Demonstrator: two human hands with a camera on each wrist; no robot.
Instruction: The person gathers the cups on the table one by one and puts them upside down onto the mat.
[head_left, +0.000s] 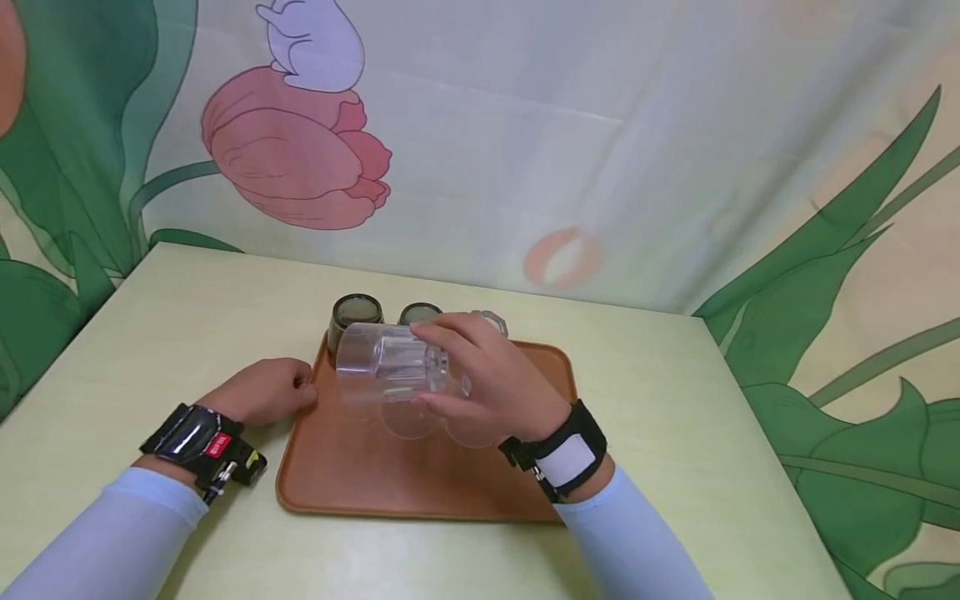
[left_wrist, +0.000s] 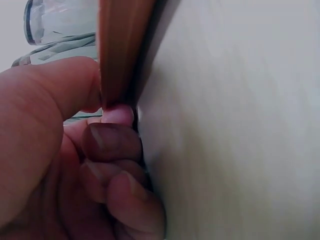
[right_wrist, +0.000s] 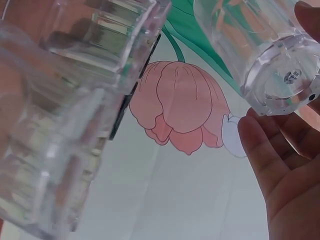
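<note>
My right hand (head_left: pixel 487 375) grips a clear faceted cup (head_left: pixel 356 362) near its base. The cup lies on its side in the air over the brown tray (head_left: pixel 360 483), its mouth to the left. In the right wrist view, fingers and thumb surround the base of this cup (right_wrist: pixel 280 75). My left hand (head_left: pixel 262 392) is at the tray's left edge; the left wrist view shows the thumb and a finger pinching the tray rim (left_wrist: pixel 122 50). Below the right hand, other clear cups (head_left: pixel 408 423) stand on the tray, partly hidden by it.
Two dark glasses, one at the tray's back left corner (head_left: pixel 357 312) and a dark glass (head_left: pixel 421 313) to its right, stand upside down. Behind the right hand a clear cup (head_left: pixel 492 321) shows partly. The pale table (head_left: pixel 652 467) meets a printed curtain (head_left: pixel 480 167) at the back.
</note>
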